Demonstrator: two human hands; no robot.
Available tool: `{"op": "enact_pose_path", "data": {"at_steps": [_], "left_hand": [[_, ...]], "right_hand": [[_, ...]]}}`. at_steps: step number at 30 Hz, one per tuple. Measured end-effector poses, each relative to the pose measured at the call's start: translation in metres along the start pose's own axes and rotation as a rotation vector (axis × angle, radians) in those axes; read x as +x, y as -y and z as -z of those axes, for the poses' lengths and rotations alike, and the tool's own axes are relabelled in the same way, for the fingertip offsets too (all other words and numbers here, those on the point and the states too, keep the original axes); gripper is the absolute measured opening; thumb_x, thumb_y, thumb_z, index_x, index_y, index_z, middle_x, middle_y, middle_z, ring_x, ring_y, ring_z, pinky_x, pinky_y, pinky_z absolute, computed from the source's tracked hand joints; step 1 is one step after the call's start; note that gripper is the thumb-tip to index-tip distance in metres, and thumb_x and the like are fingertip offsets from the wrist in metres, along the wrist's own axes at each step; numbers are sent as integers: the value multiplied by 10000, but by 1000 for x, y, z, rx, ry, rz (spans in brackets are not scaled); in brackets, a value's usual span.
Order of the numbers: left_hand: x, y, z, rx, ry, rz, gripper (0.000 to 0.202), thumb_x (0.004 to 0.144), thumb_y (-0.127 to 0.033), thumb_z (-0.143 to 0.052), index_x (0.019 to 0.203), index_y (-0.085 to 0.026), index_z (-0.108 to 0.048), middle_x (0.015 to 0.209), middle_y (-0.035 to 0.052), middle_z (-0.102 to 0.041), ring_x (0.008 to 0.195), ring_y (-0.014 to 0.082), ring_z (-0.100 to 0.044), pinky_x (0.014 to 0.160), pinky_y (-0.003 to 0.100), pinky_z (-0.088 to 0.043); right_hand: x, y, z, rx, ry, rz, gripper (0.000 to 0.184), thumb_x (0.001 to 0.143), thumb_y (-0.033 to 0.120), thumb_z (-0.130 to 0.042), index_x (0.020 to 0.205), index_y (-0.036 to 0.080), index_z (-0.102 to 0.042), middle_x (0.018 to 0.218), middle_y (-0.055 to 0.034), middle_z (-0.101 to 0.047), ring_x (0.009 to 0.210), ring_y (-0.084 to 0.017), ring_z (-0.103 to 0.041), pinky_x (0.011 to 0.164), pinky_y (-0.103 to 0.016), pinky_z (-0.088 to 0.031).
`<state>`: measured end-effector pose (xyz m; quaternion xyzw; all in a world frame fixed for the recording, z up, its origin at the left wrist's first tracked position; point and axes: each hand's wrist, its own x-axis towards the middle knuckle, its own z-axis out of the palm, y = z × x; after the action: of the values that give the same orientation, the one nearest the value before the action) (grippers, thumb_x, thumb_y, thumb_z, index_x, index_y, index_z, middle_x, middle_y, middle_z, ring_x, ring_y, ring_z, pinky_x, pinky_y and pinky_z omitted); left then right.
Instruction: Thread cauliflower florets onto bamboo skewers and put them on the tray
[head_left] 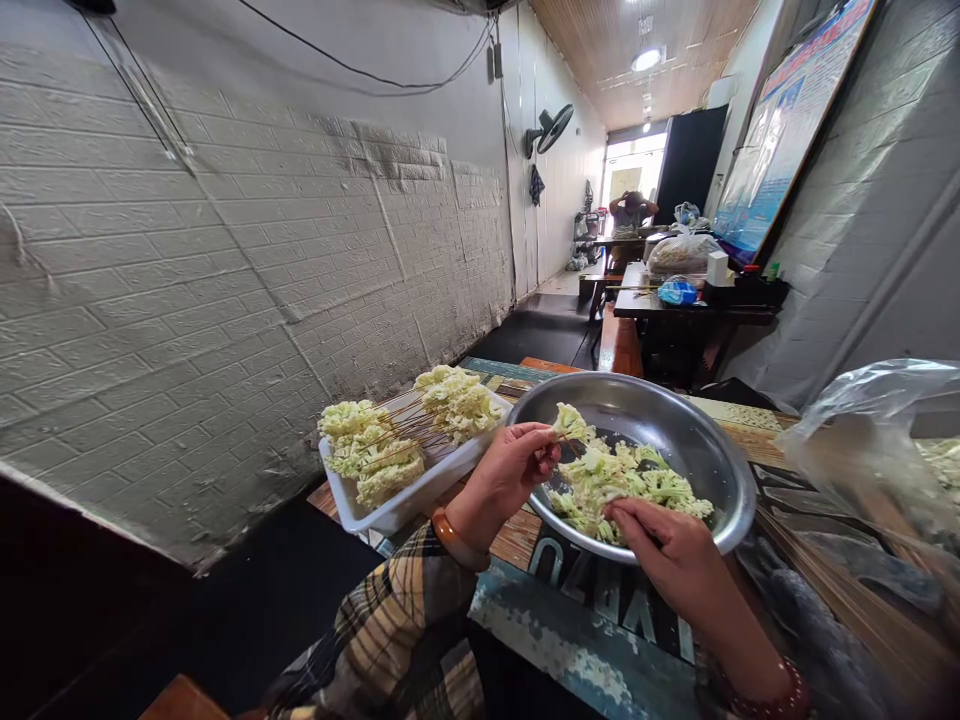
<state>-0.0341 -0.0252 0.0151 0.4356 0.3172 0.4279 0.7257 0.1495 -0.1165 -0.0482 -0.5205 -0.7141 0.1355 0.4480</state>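
Note:
Over a wide steel basin (731,470), my left hand (521,465) is closed in a pinch at the base of a pale cauliflower floret (571,422). A thin stick shows just below that floret. My right hand (664,545) reaches into the near side of the basin, its thumb and fingertips pinched on a piece of cauliflower among the heap of loose florets (637,480). To the left stands a white plastic tray (397,515) with cauliflower skewers (382,455) laid in it, their florets bunched at both ends and thin sticks between.
Clear plastic bags (870,410) and a bundle of thin wooden sticks (832,590) lie right of the basin on the patterned table (555,630). A brick-patterned wall (247,270) runs along the left. Behind, another table (637,300) bears bags, and a person (634,208) sits farther back.

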Motion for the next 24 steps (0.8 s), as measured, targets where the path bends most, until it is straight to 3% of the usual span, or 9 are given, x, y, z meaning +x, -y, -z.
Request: {"op": "enact_pose_path", "data": {"at_steps": [7, 19, 24], "left_hand": [[2, 1, 1, -13, -6, -25, 261, 655, -259, -769, 604, -114, -558, 558, -22, -535, 470, 25, -416, 465, 168, -281], [-2, 1, -1, 37, -30, -13, 301, 616, -288, -769, 582, -134, -513, 542, -38, -490, 451, 20, -355, 439, 176, -192], [-3, 2, -2, 57, 6, -34, 321, 650, -302, -750, 561, -150, -482, 488, -72, -396, 426, 21, -286, 432, 199, -145]], "right_hand": [[-1, 0, -1, 1, -4, 9, 320, 953, 349, -449, 865, 205, -720, 919, -91, -783, 808, -230, -747, 726, -320, -591], [-2, 1, 0, -21, 4, 6, 326, 955, 342, -431, 878, 211, -720, 923, -96, -780, 831, -241, -745, 732, -332, -591], [-1, 2, 0, -23, 12, 3, 337, 961, 353, -421, 870, 210, -713, 917, -93, -780, 831, -232, -745, 741, -328, -586]]}}
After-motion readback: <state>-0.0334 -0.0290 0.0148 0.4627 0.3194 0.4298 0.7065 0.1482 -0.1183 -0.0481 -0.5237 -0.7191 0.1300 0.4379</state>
